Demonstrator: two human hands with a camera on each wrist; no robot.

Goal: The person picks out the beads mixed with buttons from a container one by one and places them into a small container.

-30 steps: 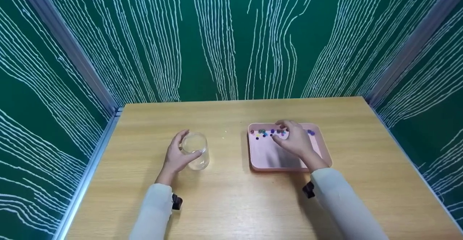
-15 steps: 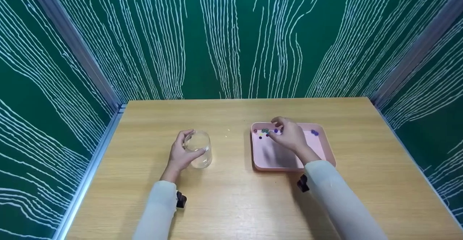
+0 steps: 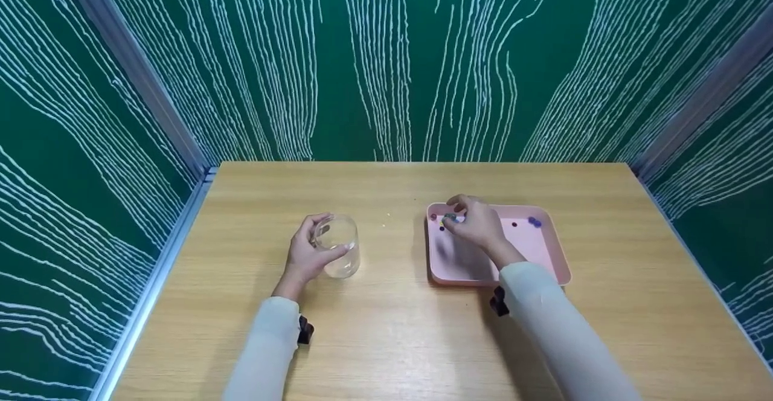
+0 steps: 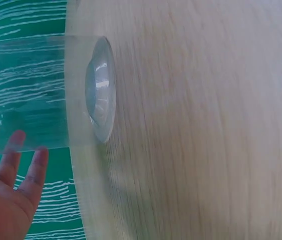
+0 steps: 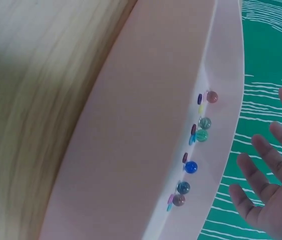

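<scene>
My left hand point(image 3: 309, 251) grips a clear, empty glass point(image 3: 341, 249) that stands on the wooden table point(image 3: 392, 328). In the left wrist view the glass point(image 4: 45, 95) shows its thick base, and my fingers point(image 4: 11, 162) lie against its side. My right hand point(image 3: 465, 215) hovers over the far left corner of a pink tray point(image 3: 531, 256). Several small coloured beads point(image 5: 191, 167) lie along the tray's far wall point(image 5: 221, 100). In the right wrist view my fingers point(image 5: 261, 200) are spread loosely just off the beads and hold nothing.
Two dark beads point(image 3: 534, 221) lie apart near the tray's far right corner. A tiny pale speck point(image 3: 384, 226) sits on the table between glass and tray. Green panels with white lines point(image 3: 386, 63) close in the back and both sides.
My right hand has slid left along the tray's far edge, from the middle towards the left corner. My left hand stays on the glass. The view has shifted slightly.
</scene>
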